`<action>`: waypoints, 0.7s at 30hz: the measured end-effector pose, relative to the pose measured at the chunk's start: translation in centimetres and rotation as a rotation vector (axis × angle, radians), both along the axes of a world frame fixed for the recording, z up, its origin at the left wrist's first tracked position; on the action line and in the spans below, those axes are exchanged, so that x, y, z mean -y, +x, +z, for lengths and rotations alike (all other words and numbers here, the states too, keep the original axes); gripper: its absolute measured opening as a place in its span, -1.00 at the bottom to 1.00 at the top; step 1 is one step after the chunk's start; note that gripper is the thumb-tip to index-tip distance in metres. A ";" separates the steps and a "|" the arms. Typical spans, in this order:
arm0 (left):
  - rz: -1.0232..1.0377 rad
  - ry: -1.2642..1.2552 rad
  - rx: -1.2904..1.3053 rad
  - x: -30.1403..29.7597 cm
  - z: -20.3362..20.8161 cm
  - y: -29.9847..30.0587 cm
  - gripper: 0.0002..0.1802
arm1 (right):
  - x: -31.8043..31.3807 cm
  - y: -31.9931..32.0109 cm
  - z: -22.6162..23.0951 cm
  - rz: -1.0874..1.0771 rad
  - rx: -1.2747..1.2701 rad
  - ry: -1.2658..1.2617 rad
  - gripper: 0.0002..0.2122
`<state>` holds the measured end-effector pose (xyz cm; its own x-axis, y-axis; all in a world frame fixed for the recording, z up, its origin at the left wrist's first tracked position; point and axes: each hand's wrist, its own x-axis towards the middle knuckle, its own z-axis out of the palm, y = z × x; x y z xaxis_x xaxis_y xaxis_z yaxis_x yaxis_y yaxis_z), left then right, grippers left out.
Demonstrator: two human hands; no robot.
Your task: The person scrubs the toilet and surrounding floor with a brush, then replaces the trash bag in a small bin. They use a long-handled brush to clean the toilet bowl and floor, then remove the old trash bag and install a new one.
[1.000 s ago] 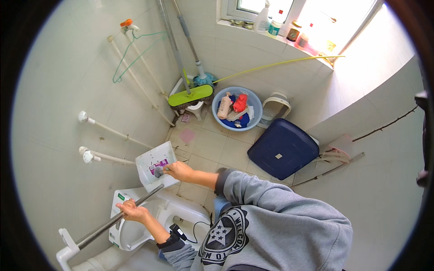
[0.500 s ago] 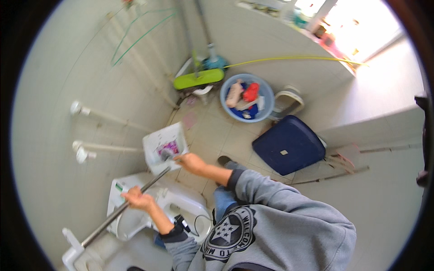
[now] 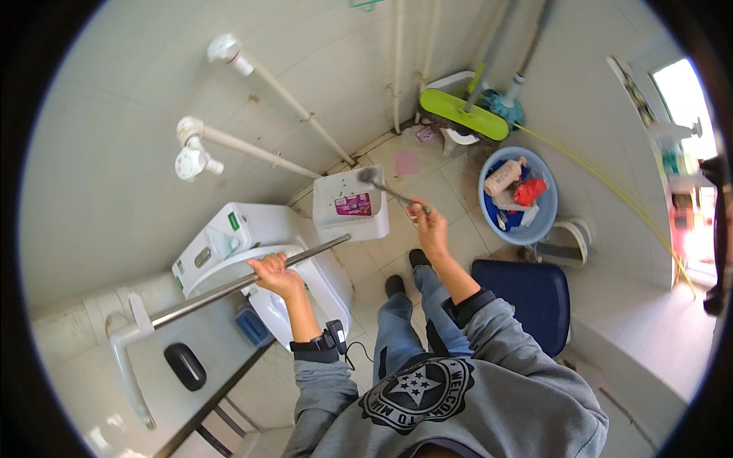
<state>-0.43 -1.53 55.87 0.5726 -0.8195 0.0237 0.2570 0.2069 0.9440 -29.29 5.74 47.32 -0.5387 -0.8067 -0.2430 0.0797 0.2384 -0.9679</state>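
My left hand point(image 3: 276, 275) grips a shiny metal pole point(image 3: 221, 290) held slantwise over the white toilet point(image 3: 324, 286). A pale curved crosspiece point(image 3: 131, 336) sits at the pole's left end. Its other end lies over the near edge of a white rectangular bin point(image 3: 378, 229). In my right hand point(image 3: 429, 229) is a slim dark stick with a round grey head point(image 3: 369, 175), like a small brush. That head hangs over the bin, above a purple packet point(image 3: 353, 204) and small dark bits inside.
A blue basin point(image 3: 551, 217) with a pink bottle and red bundle stands right of the bin. Beyond are a green broom head point(image 3: 466, 113) and a blue mop point(image 3: 504, 107). White pipes point(image 3: 298, 111) line the wall. A navy stool point(image 3: 527, 301) stands at my right.
The view has turned, so the room appears shifted. My right hand has drawn back from the bin's rim, and the grey head now shows over the bin. My left hand still grips the pole.
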 end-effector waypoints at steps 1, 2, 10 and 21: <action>0.035 0.016 -0.032 0.1 -0.9 0.3 -0.33 | 0.4 -0.7 -0.6 0.009 -0.022 0.001 -0.75; 0.111 0.023 -0.074 0.7 -2.2 0.8 -0.31 | 1.1 -1.0 -0.9 0.017 -0.048 0.003 -0.74; 0.351 0.191 -0.359 2.2 -9.8 4.3 -0.34 | 4.3 -1.2 -2.0 0.043 -0.060 -0.023 -0.73; 0.549 0.268 -0.622 1.5 -16.2 6.9 -0.35 | 6.8 -0.5 -1.4 0.177 -0.230 -0.052 -0.71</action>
<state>6.51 -3.03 39.68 0.7334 -0.3569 -0.5786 0.6710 0.2433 0.7004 -29.84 -1.08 45.94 -0.4247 -0.9011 -0.0871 -0.1814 0.1789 -0.9670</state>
